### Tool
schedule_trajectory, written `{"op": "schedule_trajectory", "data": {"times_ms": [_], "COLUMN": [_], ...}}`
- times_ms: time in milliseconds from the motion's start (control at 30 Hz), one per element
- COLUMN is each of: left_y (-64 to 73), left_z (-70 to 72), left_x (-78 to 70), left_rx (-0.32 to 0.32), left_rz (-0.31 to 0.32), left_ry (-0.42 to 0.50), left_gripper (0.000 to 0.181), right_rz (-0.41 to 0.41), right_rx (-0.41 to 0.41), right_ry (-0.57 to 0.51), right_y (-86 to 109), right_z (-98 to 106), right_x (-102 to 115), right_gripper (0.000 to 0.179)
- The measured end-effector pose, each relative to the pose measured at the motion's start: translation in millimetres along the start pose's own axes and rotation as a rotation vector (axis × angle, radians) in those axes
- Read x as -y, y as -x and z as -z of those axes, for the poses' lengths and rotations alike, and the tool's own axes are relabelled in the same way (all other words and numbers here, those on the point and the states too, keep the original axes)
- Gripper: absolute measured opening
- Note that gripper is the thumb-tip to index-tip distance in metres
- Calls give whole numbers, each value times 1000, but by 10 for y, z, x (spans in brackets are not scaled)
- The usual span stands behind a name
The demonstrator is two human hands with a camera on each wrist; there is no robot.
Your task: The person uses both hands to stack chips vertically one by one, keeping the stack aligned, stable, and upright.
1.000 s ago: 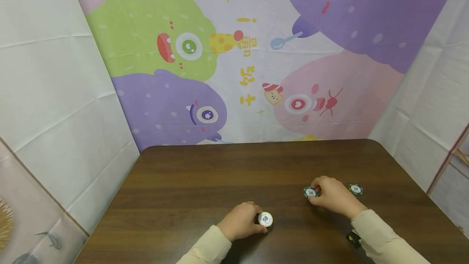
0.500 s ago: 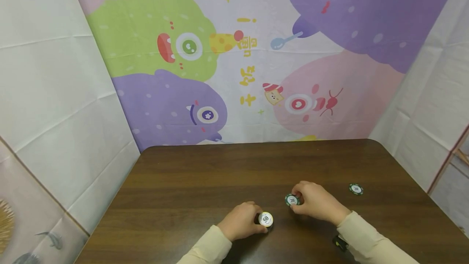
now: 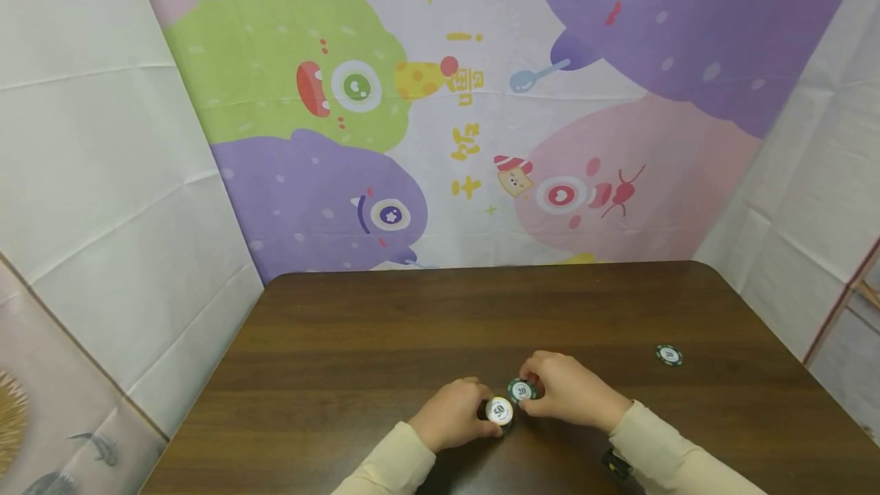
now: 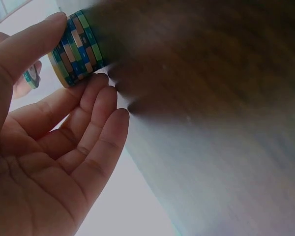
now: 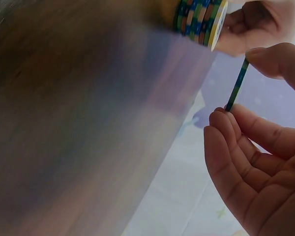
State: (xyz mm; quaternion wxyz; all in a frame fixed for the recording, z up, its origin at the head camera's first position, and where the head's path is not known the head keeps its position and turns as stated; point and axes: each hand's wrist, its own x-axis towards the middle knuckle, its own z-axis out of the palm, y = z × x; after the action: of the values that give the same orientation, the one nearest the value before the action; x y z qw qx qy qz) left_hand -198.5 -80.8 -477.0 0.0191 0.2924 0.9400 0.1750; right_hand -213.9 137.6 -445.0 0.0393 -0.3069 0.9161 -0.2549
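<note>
A stack of poker chips [image 3: 499, 410], its top one marked 50, stands on the table. My left hand [image 3: 455, 414] grips the stack between thumb and fingers. In the left wrist view the edges of the chip stack [image 4: 78, 49] show several layers in green, blue and tan. My right hand [image 3: 574, 392] pinches one green poker chip marked 20 [image 3: 521, 390] by its edge. That chip is just right of the stack and slightly farther back. From the right wrist the held chip [image 5: 237, 84] appears edge-on between thumb and fingertips, apart from the stack.
Another green chip marked 20 [image 3: 669, 355] lies flat on the brown wooden table [image 3: 385, 327], to the right of my right hand. A cloth printed with cartoon monsters [image 3: 467, 235] hangs behind the table's far edge. Pale cloths hang at both sides.
My right hand has carried the green chip leftward and nearer to me, up close to the stack. The left hand and its stack have stayed in place.
</note>
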Motion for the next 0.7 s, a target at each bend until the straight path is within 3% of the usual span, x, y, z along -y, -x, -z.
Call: {"op": "schedule_trajectory", "data": {"times_ms": [700], "left_y": [8], "left_z": [7], "left_x": [15], "left_rx": [21], "left_rz": [-5], "left_ry": [52], "left_gripper": [30], "right_rz": [108], "right_rx": [43], "right_ry": [6], "right_y": [-66], "right_z": [-213], "right_x": [143], "right_gripper": [23]}}
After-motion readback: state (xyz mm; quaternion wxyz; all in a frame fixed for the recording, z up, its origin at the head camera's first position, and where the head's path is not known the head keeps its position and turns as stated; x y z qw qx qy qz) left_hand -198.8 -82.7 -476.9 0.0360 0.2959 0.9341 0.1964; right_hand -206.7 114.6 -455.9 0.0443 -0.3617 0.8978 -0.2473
